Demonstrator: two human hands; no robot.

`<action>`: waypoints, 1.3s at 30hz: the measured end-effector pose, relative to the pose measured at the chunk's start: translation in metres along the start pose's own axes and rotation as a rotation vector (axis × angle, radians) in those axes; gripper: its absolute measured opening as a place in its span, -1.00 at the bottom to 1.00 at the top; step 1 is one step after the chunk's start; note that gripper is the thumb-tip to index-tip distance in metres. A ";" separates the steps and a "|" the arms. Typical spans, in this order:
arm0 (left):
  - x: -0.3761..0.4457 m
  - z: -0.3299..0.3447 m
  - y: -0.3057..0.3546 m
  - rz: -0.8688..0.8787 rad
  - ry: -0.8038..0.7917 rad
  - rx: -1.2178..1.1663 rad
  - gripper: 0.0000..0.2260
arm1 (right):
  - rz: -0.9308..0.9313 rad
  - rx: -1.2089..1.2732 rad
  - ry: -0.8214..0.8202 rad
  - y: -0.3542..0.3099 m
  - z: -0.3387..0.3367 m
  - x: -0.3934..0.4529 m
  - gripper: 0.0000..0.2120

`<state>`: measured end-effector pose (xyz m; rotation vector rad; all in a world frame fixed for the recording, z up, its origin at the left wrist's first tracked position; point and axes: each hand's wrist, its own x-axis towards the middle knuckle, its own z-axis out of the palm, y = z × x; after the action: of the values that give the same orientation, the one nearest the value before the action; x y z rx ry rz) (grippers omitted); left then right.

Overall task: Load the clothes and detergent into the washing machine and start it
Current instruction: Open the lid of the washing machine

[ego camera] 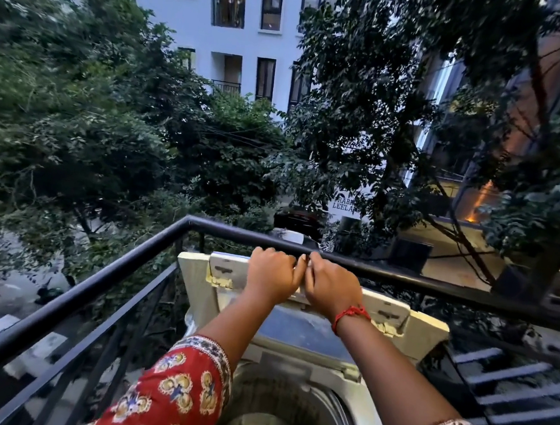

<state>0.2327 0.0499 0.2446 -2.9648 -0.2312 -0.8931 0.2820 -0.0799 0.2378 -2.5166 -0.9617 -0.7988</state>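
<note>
Here, left hand (271, 272) and right hand (331, 284) grip the raised lid (229, 272) by its top edge, likely steadying it open; drum (274, 412) below stands exposed for loading. No clothes visible yet.

Both hands, the left hand (271, 272) and the right hand (329, 286), are at the top edge of the raised lid (298, 332), fingers curled over it. Just beyond the fingers runs the black railing (125, 260), so there is almost no room to go forward. Under the forearms the drum (275, 405) of the washing machine (430, 330) is open and the way down into it is free. To the left of the left hand, the railing bars (133, 321) close that side.
</note>
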 end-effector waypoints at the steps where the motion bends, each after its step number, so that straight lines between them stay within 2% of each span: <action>1: 0.004 0.002 0.000 -0.010 0.009 0.003 -0.50 | 0.002 -0.007 -0.003 0.002 0.001 0.005 -0.74; 14: 0.073 0.045 -0.010 -0.007 -0.040 -0.115 -0.43 | 0.084 -0.030 -0.108 0.037 0.025 0.059 -0.81; 23: 0.112 0.072 -0.017 0.016 -0.079 -0.149 -0.44 | 0.172 -0.041 -0.114 0.061 0.051 0.088 -0.84; 39: 0.110 0.069 -0.016 0.016 -0.143 -0.214 -0.47 | 0.204 -0.023 -0.143 0.057 0.048 0.082 -0.81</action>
<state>0.3586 0.0859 0.2481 -3.2279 -0.1227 -0.7479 0.3906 -0.0563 0.2440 -2.6679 -0.7252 -0.5782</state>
